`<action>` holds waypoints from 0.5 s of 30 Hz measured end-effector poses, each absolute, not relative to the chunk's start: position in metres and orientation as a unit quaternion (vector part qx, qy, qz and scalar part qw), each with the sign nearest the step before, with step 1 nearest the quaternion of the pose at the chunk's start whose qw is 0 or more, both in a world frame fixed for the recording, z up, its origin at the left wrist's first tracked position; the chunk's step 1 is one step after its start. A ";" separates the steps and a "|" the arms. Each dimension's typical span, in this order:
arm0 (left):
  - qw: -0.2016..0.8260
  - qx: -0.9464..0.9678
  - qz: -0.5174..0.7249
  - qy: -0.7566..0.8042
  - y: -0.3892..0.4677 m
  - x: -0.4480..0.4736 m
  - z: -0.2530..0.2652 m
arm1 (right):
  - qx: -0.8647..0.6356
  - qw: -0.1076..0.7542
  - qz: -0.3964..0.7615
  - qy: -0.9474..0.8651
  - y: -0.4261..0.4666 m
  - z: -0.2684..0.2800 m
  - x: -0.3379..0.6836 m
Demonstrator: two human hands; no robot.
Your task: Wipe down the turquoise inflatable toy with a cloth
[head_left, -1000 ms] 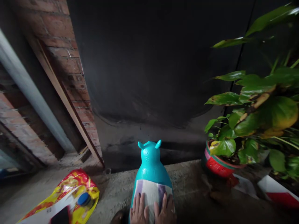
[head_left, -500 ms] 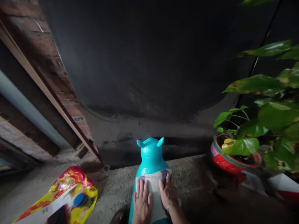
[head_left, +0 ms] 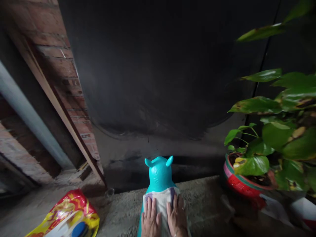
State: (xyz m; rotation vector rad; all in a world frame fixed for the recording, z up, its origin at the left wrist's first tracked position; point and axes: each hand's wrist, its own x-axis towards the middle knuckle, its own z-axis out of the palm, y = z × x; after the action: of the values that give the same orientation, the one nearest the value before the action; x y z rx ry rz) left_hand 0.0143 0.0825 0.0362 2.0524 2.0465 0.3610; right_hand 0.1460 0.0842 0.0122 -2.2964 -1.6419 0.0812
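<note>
Teal toy (head_left: 160, 174): upright on concrete ledge (head_left: 202, 204), white cloth (head_left: 161, 202) draped on its back.
L hand (head_left: 150, 220): flat, fingers spread on cloth.
R hand (head_left: 176, 217): same, beside it.

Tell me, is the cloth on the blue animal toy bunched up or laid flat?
Laid flat: the cloth lies spread over the toy, with the left hand and right hand pressed flat on it.

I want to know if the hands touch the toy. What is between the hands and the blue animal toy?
In the head view, a pale cloth lies between both hands, left and right, and the blue animal toy. The hands press flat on it.
</note>
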 end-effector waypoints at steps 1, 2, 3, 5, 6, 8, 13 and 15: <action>0.111 0.700 0.115 0.696 0.078 0.014 0.040 | -0.802 0.154 0.028 -0.576 0.076 0.006 0.144; 0.112 0.702 0.105 0.696 0.073 0.015 0.044 | -0.801 0.150 0.026 -0.579 0.066 -0.001 0.144; 0.110 0.704 0.098 0.695 0.065 0.015 0.047 | -0.795 0.154 0.011 -0.587 0.055 -0.008 0.143; 0.109 0.709 0.092 0.690 0.047 0.016 0.047 | -0.773 0.181 -0.052 -0.605 0.032 -0.023 0.144; 0.115 0.712 0.094 0.686 0.038 0.016 0.044 | -0.757 0.200 -0.094 -0.615 0.020 -0.030 0.144; 0.134 0.716 0.118 0.675 0.019 0.011 0.035 | -0.721 0.233 -0.171 -0.630 -0.002 -0.040 0.143; 0.144 0.642 0.209 0.723 -0.013 -0.046 0.014 | -0.684 0.243 -0.236 -0.646 -0.026 -0.053 0.140; 0.142 0.610 0.210 0.750 -0.019 -0.072 0.012 | -0.679 0.226 -0.214 -0.665 -0.022 -0.051 0.140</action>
State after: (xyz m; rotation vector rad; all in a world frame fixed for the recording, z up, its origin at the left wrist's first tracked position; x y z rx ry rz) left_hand -0.0723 -0.0186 0.0122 1.7606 2.1653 0.6061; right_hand 0.1403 -0.0220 -0.0509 -1.8707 -1.8339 -0.5902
